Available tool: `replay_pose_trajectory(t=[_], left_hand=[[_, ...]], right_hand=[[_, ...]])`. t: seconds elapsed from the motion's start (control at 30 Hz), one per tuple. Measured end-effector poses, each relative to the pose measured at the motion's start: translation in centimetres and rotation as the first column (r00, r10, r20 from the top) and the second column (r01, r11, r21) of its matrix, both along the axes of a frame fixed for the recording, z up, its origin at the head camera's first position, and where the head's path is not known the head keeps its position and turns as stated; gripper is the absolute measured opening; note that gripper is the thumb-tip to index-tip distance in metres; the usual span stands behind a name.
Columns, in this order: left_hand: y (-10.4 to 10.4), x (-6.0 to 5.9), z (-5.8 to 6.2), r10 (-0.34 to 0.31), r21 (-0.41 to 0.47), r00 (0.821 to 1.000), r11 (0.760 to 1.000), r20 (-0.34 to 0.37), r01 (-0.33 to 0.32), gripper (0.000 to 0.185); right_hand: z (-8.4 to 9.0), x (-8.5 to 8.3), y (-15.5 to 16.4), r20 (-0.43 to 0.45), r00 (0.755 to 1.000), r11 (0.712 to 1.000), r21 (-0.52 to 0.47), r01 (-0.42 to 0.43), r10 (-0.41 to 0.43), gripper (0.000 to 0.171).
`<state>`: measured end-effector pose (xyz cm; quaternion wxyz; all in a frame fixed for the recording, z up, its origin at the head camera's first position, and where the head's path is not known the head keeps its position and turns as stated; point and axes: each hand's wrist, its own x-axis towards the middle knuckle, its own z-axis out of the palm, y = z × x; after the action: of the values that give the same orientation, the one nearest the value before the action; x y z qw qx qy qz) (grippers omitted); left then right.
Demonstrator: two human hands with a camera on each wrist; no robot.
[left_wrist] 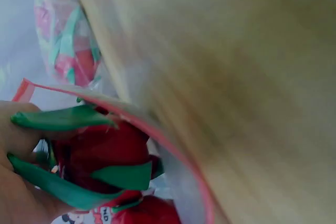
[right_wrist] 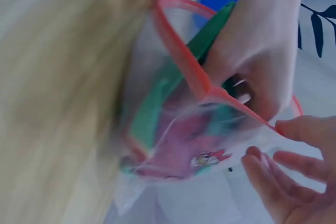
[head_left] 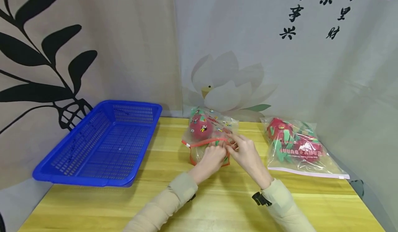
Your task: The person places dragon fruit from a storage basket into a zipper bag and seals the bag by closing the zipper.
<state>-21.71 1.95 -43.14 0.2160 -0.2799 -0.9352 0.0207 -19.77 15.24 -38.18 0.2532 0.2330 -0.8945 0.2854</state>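
Note:
A clear zip bag with a red rim (head_left: 199,144) and small cartoon prints lies mouth-forward on the table. One dragon fruit (head_left: 199,128) shows through its far part. My left hand (head_left: 212,158) reaches in through the mouth and grips another dragon fruit (left_wrist: 121,148), whose green scales stick out around the fingers; the fingertips are hidden. With my right hand (head_left: 247,154) I pinch the bag's red edge on the right side, seen closely in the right wrist view, where the fingers (right_wrist: 302,129) meet the rim.
To the left stands a blue plastic basket (head_left: 135,173) with mesh walls. On the right lies a second clear zip bag (head_left: 298,168) with a pale closure, holding dragon fruits. A printed curtain (head_left: 149,52) hangs behind the wooden table (head_left: 230,204).

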Motion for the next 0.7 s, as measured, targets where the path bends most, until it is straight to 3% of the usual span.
replay_pose_trajectory(t=[0.1, 0.27, 0.5, 0.7], left_hand=[[0.1, 0.2, -0.6, 0.0, 0.044, 0.999, 0.999, -0.04, 0.002, 0.019], [0.1, 0.4, -0.7, 0.001, 0.064, 0.993, 0.998, -0.118, 0.007, 0.029], [0.1, -0.3, 0.4, -0.012, 0.0, 0.964, 1.0, -0.264, 0.012, 0.04], [0.6, -0.9, 1.0, 0.027, -0.012, 0.952, 0.999, -0.306, -0.033, 0.022]], right_hand=[[-0.6, 0.4, 0.5, 0.046, 0.999, 0.999, 0.028, 0.02, -0.021, 0.036], [-0.7, 0.8, 0.6, 0.1, 0.994, 0.998, 0.057, 0.027, -0.033, 0.035], [0.5, 0.8, 0.2, -0.045, 0.999, 0.999, 0.039, 0.032, -0.03, 0.018], [1.3, 0.7, 0.2, -0.076, 0.997, 1.0, 0.014, 0.012, -0.011, 0.023]])
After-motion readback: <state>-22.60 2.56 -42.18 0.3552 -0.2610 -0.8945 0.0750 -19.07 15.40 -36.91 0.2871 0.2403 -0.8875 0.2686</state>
